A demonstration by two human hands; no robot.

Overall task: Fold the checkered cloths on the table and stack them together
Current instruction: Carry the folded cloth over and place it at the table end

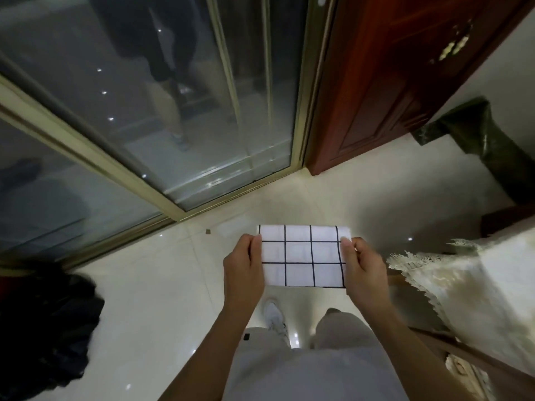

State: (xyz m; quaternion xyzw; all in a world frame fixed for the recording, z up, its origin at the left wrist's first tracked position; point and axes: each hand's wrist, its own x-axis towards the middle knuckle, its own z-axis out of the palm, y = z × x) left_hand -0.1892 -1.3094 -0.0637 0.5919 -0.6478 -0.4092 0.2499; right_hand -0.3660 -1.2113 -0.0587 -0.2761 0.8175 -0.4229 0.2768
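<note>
A folded white cloth with a black grid pattern (302,255) is held flat in the air above the pale floor, in front of my body. My left hand (244,263) grips its left edge, thumb on top. My right hand (362,266) grips its right edge the same way. The cloth is a neat rectangle, stretched between both hands. No other checkered cloth shows in view.
A table under a cream lace-edged cover (463,282) stands at the right, its edge close to my right hand. Glass sliding doors (162,111) and a red-brown wooden door (385,82) lie ahead. A dark heap (43,328) sits at the lower left.
</note>
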